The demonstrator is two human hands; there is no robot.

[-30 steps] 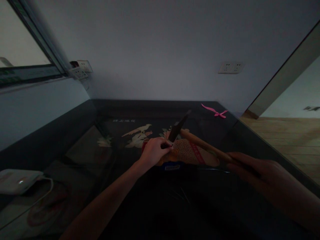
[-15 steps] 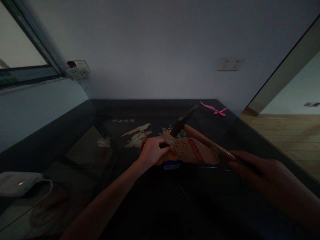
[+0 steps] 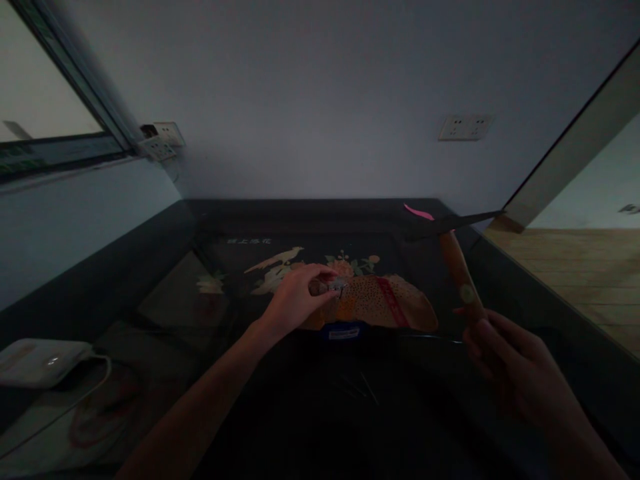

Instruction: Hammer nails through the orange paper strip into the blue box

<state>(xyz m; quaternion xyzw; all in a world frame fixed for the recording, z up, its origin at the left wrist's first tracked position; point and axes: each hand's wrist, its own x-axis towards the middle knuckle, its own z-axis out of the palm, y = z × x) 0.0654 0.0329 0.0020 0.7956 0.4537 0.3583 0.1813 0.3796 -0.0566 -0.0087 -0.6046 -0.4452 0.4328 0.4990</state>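
My right hand (image 3: 505, 353) is closed around the wooden handle of a hammer (image 3: 457, 267). The hammer's dark head is raised over the table's right side, apart from the things below. My left hand (image 3: 303, 293) is closed in a pinch on a small silvery piece (image 3: 338, 287), whose kind I cannot make out. Below it lies a tan, dotted, insole-like pad (image 3: 367, 300) with a red band across it. The pad's left end is hidden behind my left hand. A blue object (image 3: 343, 331) with a white label shows under the pad's front edge.
Several thin, needle-like things (image 3: 369, 388) lie on the dark glossy table (image 3: 300, 413). A pink ribbon (image 3: 419, 213) is at the back right, partly behind the hammer head. A white device (image 3: 45, 363) with a cable sits at left. Wall sockets (image 3: 466, 127) are above.
The hammer has swung up and to the right, its head leaving the spot beside my left hand. My left hand stays at the pad, the silvery piece now showing more clearly.
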